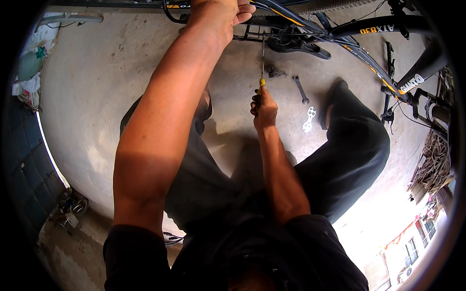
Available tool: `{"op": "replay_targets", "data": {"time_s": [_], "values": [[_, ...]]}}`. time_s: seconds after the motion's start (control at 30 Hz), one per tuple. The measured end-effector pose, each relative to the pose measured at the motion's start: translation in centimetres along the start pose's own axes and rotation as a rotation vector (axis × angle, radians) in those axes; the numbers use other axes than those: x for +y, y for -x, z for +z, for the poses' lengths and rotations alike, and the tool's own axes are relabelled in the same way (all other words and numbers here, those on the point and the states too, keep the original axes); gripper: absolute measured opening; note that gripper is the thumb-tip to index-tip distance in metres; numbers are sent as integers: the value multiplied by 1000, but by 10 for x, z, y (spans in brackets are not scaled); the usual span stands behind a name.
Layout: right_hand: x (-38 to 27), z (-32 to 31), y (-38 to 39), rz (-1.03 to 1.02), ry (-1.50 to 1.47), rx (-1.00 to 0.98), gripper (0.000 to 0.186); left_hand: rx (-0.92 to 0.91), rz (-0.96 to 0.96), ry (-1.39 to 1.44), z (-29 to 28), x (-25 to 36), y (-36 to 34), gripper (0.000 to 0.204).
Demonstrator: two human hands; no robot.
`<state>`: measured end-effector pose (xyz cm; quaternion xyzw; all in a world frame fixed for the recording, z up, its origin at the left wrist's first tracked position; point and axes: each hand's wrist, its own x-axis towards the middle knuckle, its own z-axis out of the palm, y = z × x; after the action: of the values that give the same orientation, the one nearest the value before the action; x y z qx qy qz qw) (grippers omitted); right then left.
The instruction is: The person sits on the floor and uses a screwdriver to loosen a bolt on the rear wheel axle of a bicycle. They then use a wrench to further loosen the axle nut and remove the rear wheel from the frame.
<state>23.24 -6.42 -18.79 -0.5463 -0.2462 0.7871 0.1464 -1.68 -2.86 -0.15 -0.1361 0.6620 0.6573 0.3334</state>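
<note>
A black bicycle with orange markings (291,17) fills the top of the view. My left hand (225,14) is up against it at the top, fingers curled round a part hidden behind the hand; my forearm covers much of the left middle. My right hand (265,109) grips a screwdriver (262,85) by its yellow and black handle, with the shaft pointing up to the black pedal area (255,34), where the exact contact is unclear. To the right of this hand, a dark open-ended wrench (301,89) and a silver flat multi-hole spanner (308,119) lie on the concrete floor.
My bent legs (354,136) are spread on either side below the bicycle. Shoes (77,206) sit at the lower left beside a dark panel (26,160). A pile of dry sticks (429,160) is at the right edge, with a bright building (407,252) beyond.
</note>
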Motion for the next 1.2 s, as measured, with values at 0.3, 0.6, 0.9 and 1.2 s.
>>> {"op": "replay_targets", "data": {"time_s": [0.3, 0.6, 0.9, 1.2], "values": [[-1, -5, -2, 21, 27, -34, 41, 0, 12, -5, 1, 0, 1, 28], [-1, -6, -4, 7, 40, -29, 42, -3, 6, -3, 1, -1, 0, 29], [-3, -5, -3, 82, -26, -52, 42, 1, 17, -6, 1, -1, 1, 28], [-6, -6, -5, 214, -129, -197, 47, 2, 12, -9, 2, -1, 0, 29]]}}
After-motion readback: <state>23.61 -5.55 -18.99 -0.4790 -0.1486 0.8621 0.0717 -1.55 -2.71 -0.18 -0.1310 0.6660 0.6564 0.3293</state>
